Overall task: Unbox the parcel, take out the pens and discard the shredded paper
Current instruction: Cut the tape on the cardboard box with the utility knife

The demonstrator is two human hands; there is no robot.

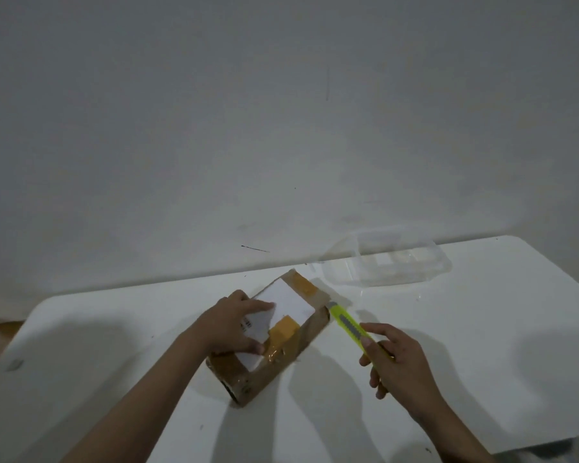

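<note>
On the white surface (pixel 114 345) our left hand (pixel 229 325) lies on top of the brown cardboard parcel (pixel 274 359), fingers spread and nearly straight, pressing down on its white label (pixel 290 300); this grip is released, flat on the box rather than wrapped round it. The parcel sits near the middle of the surface, turned at an angle, its flaps sealed with clear and yellowish tape (pixel 281 332) over the label's corners. The box is closed, so the pens and shredded paper are not visible to us. Just to the right of the parcel, our right hand (pixel 398 359) grasps a yellow-green utility knife (pixel 346 324), fingers curled round the handle's lower end, index finger laid along the body. The knife's tip points up and left and reaches the parcel's far right edge; we cannot tell whether the blade is out or touching the tape. Farther right, toward the back edge of the surface, stands a clear plastic container (pixel 398 262), well apart from both hands, against a plain pale wall (pixel 281 111)
</note>
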